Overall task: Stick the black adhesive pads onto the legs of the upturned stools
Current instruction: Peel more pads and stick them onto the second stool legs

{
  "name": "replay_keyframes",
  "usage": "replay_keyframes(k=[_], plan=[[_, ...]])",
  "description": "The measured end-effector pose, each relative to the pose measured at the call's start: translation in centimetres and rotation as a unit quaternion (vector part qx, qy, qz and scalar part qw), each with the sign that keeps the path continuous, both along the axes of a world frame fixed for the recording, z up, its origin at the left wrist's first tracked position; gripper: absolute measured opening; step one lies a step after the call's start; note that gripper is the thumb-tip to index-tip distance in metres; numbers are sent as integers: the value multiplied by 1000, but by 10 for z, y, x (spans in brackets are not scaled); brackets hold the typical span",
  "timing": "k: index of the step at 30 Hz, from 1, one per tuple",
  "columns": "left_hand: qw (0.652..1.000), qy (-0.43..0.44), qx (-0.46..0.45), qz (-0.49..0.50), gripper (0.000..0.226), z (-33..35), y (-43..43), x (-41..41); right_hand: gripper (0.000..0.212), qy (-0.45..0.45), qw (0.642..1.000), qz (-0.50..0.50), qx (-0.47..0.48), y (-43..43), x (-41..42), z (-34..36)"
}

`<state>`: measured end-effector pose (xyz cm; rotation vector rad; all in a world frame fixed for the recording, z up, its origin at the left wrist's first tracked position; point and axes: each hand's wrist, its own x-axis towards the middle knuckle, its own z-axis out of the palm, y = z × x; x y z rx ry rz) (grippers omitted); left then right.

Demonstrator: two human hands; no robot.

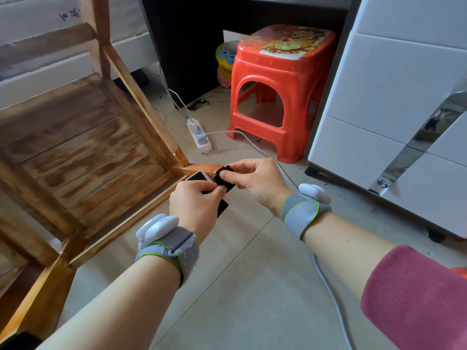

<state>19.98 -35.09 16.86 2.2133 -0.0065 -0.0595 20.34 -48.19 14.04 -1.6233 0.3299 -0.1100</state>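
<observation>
A wooden stool [83, 147] lies tipped on the floor at the left, its underside facing me and its legs pointing toward me and to the right. One leg end [202, 169] sits just behind my hands. My left hand [195, 205] grips a white backing sheet [198, 176] that carries black pads. My right hand [255, 183] pinches one black adhesive pad [225, 181] between thumb and fingers, partly lifted off the sheet. Both hands meet above the tiled floor, right next to that leg.
A red plastic stool [278, 92] stands upright behind my hands. A white power strip [199, 136] with a grey cable [326, 281] lies on the floor and runs under my right arm. A white cabinet [394, 109] fills the right side. Dark furniture stands at the back.
</observation>
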Motion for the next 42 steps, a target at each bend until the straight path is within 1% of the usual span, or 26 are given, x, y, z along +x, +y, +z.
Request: replay_keyframes(k=[3, 6, 8, 11, 13, 15, 17, 20, 22, 25, 28, 31, 34, 36, 42], plan=[[1000, -1, 4, -7, 14, -1, 0, 0, 5, -3, 1000, 4, 22, -1, 0, 0], [1000, -9, 16, -8, 14, -1, 0, 0, 12, -7, 1000, -4, -1, -1, 1, -4], [1000, -4, 12, -9, 15, -1, 0, 0, 13, 3, 1000, 6, 9, -2, -1, -5], [1000, 1, 0, 0, 36, -1, 2, 1, 12, 8, 997, 20, 74, -4, -3, -11], [1000, -5, 1, 2, 41, -1, 2, 3, 16, 0, 996, -1, 85, 0, -5, -18], [1000, -17, 9, -6, 39, 0, 1, 5, 21, -1, 996, -25, 81, 4, -7, -23], [1000, -24, 14, -11, 35, 0, 1, 5, 22, 7, 995, -24, 99, 6, -8, -23], [1000, -24, 9, -14, 30, 1, 2, 3, 17, 13, 989, -16, 148, 5, -10, -24], [1000, -26, 9, -11, 26, 1, 2, 4, 13, 9, 986, -33, 164, 11, -14, -26], [1000, -25, 12, -4, 24, 0, 2, 5, 19, 12, 978, -49, 203, 16, -16, -28], [999, -30, 15, -7, 21, -1, 2, 2, 21, 27, 965, -35, 257, 14, -18, -26], [999, -27, 21, -8, 17, -2, 0, 2, 29, 35, 954, -54, 293, 23, -20, -29], [999, -28, 29, -5, 16, -3, 0, 4, 28, 40, 945, -64, 318, 28, -21, -29], [999, -31, 40, -12, 16, -4, -1, 4, 28, 38, 947, -62, 313, 26, -22, -27], [995, -30, 87, -28, 17, -6, -2, 6, 25, 22, 985, -69, 160, 18, -21, -29]])
